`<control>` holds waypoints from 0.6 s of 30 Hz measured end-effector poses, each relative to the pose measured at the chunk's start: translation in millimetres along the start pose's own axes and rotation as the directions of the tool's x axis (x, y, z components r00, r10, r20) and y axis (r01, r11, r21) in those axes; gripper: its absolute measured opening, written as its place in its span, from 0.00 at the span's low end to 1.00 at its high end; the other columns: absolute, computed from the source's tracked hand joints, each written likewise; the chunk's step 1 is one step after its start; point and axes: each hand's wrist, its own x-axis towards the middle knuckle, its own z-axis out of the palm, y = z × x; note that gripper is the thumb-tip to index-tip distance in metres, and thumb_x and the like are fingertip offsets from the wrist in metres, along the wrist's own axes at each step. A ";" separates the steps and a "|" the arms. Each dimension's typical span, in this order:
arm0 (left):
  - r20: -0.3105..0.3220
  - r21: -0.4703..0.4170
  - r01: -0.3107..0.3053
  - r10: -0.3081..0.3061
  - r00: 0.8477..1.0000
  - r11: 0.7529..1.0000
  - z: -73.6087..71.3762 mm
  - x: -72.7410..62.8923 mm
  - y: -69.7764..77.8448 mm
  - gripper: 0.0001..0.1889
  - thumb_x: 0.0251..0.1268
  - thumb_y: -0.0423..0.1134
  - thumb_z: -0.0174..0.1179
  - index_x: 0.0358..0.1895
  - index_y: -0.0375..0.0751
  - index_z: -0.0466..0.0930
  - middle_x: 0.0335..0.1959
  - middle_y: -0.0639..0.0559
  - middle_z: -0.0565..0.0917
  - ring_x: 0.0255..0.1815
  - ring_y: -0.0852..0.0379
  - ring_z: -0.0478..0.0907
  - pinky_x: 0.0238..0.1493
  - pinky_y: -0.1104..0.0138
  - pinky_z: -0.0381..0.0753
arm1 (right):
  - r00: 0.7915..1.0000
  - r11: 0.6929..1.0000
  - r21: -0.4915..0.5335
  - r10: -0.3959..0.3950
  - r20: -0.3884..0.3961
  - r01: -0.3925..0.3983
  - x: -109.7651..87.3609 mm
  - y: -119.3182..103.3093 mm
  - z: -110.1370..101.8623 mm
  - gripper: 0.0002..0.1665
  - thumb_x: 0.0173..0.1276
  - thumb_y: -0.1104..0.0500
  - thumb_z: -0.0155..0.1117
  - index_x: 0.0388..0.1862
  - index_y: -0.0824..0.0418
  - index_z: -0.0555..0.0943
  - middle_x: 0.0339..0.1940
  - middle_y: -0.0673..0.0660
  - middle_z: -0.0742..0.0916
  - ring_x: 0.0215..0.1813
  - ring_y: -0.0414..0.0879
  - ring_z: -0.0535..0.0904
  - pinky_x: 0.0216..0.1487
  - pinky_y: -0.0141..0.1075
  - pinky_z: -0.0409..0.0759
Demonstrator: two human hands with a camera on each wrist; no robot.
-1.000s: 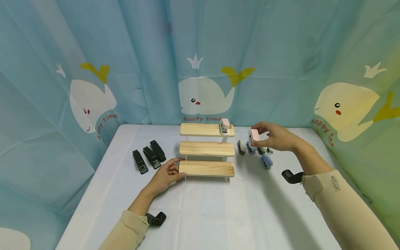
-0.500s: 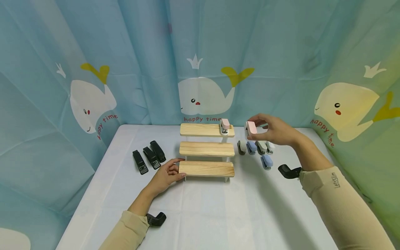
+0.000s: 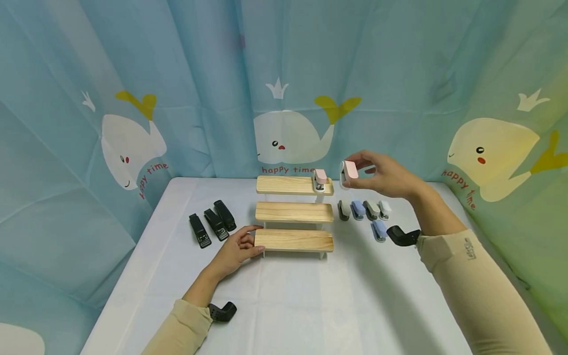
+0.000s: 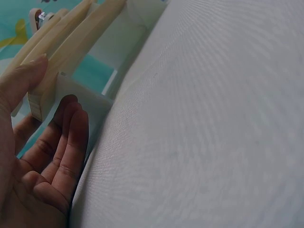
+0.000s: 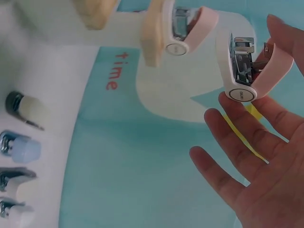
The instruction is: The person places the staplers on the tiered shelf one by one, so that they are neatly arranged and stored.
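My right hand (image 3: 386, 176) pinches a pink-and-white stapler (image 3: 349, 170) by its sides, in the air just right of the top shelf board. In the right wrist view this held stapler (image 5: 242, 71) shows its metal inside, and the lower fingers stretch out beneath it. A second pink stapler (image 3: 320, 179) stands at the right end of the top board of a three-step wooden rack (image 3: 290, 212). My left hand (image 3: 235, 250) holds the left end of the rack's lowest board, its thumb over the board end (image 4: 40, 102) in the left wrist view.
Several small staplers, such as a blue one (image 3: 379, 230) and a white one (image 3: 384, 210), stand right of the rack. Black staplers (image 3: 216, 224) lie to its left. A whale-print curtain (image 3: 284, 64) hangs behind the white table (image 3: 284, 305).
My right hand has lifted the pink stapler up and left, away from the small staplers and toward the top board. The left hand stays at the rack.
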 end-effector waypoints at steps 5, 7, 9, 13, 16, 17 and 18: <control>-0.005 0.002 0.008 -0.008 1.000 1.000 0.3 0.1 0.0 0.34 0.67 0.38 0.71 0.75 0.46 0.69 0.38 0.50 0.82 0.32 0.63 0.78 0.38 0.71 0.80 | 1.000 1.000 0.009 0.001 -0.010 -0.001 9.6 -8.2 0.2 0.35 0.65 0.46 0.78 0.67 0.56 0.77 0.61 0.56 0.83 0.67 0.52 0.75 0.70 0.52 0.70; -0.004 0.002 0.011 -0.011 1.000 1.000 0.3 -0.2 -0.1 0.35 0.67 0.38 0.71 0.76 0.46 0.69 0.37 0.51 0.82 0.31 0.63 0.78 0.38 0.71 0.79 | 1.000 1.000 0.010 0.010 -0.010 -0.010 13.1 -11.2 0.5 0.37 0.65 0.45 0.77 0.68 0.56 0.76 0.62 0.57 0.82 0.67 0.53 0.75 0.70 0.52 0.70; -0.005 0.002 0.016 -0.016 1.000 1.000 0.6 -0.5 0.1 0.35 0.67 0.39 0.71 0.75 0.46 0.69 0.37 0.51 0.82 0.31 0.63 0.77 0.37 0.71 0.79 | 1.000 1.000 0.012 0.027 -0.004 -0.027 15.8 -13.7 1.3 0.39 0.64 0.43 0.77 0.69 0.55 0.75 0.63 0.57 0.82 0.68 0.54 0.74 0.71 0.53 0.70; -0.008 -0.003 0.019 -0.019 1.000 1.000 0.6 -0.6 -0.4 0.34 0.67 0.39 0.71 0.75 0.48 0.70 0.36 0.51 0.82 0.31 0.64 0.77 0.37 0.71 0.79 | 0.999 0.999 0.019 0.038 0.003 -0.038 21.0 -17.8 4.2 0.40 0.64 0.41 0.77 0.70 0.54 0.75 0.64 0.57 0.81 0.69 0.54 0.74 0.71 0.53 0.70; -0.008 0.002 0.015 -0.015 1.000 1.000 -0.1 0.1 -1.4 0.34 0.68 0.39 0.71 0.75 0.48 0.70 0.36 0.51 0.82 0.31 0.64 0.77 0.38 0.71 0.79 | 1.000 1.000 0.024 0.018 -0.003 -0.018 25.7 -20.9 6.8 0.38 0.65 0.42 0.77 0.68 0.55 0.76 0.63 0.57 0.82 0.68 0.53 0.75 0.71 0.52 0.69; -0.007 0.004 0.014 -0.013 1.000 1.000 -0.4 0.3 -1.5 0.34 0.68 0.39 0.71 0.75 0.48 0.70 0.36 0.51 0.82 0.31 0.64 0.77 0.38 0.70 0.79 | 1.000 1.000 0.027 0.011 -0.004 -0.010 26.9 -22.4 7.6 0.38 0.65 0.43 0.77 0.68 0.56 0.76 0.62 0.57 0.82 0.68 0.52 0.75 0.71 0.52 0.69; -0.007 0.006 0.013 -0.013 1.000 1.000 -0.6 0.7 -1.6 0.34 0.68 0.39 0.71 0.75 0.48 0.70 0.37 0.51 0.82 0.31 0.64 0.77 0.38 0.70 0.80 | 1.000 1.000 0.030 0.007 -0.005 -0.007 28.3 -23.7 8.1 0.37 0.65 0.43 0.77 0.68 0.56 0.76 0.62 0.57 0.83 0.68 0.52 0.75 0.71 0.52 0.69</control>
